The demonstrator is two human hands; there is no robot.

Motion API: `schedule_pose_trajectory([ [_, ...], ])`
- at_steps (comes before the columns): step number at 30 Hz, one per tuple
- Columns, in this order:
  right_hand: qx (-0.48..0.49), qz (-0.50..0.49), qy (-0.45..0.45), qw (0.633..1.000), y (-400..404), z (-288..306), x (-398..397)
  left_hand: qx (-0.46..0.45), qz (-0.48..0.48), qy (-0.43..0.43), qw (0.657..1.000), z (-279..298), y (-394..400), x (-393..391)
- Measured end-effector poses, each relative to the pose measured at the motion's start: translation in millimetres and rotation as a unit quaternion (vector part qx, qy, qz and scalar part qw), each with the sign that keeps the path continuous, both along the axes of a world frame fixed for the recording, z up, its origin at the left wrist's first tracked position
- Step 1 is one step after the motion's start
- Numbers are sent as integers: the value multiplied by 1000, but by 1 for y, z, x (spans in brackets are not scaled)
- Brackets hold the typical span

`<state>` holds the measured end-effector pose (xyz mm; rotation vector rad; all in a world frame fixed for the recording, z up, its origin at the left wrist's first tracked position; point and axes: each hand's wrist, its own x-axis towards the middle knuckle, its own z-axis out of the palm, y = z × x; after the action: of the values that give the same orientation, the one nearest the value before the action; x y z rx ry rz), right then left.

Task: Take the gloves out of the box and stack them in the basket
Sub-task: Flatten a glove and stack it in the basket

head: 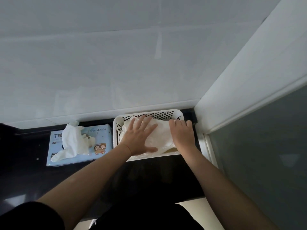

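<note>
A white perforated basket stands on the dark counter against the wall, holding a pile of white gloves. My left hand lies flat on the pile with its fingers spread, pressing it down. My right hand rests on the right side of the pile, fingers bent over the gloves' far edge near the basket's right wall. To the left of the basket lies a light blue glove box with cartoon figures; a white glove hangs out of its opening.
The dark counter runs along a white tiled wall. A white wall corner and a grey glass panel close off the right side just beyond the basket. Dark clothing fills the bottom of the view.
</note>
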<state>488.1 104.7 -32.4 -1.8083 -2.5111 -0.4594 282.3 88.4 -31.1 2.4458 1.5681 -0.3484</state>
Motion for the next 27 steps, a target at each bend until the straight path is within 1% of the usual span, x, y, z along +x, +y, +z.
schedule_pose_trajectory([
  [5,16,-16,-42,999,1,-5,1,-25,16,9,1000,-7,0,-1],
  [11,-20,-11,-78,997,0,-10,1,-27,25,25,999,-23,-4,-2],
  [16,-47,-16,-92,995,-1,-7,-1,-23,24,38,999,-28,-4,-2],
  [19,-55,-37,-84,994,-1,0,-4,-26,28,23,999,-22,-4,-2],
  [21,-36,-58,-51,996,-2,7,-12,-10,29,-8,999,-14,-6,-6],
  [23,-29,-75,17,997,-2,16,-25,25,41,-58,997,-4,-10,-11],
  [25,-39,-73,115,990,-5,26,-45,70,78,-115,988,8,-15,-25],
  [27,-98,-73,242,962,-8,36,-69,113,131,-163,971,16,-21,-43],
])
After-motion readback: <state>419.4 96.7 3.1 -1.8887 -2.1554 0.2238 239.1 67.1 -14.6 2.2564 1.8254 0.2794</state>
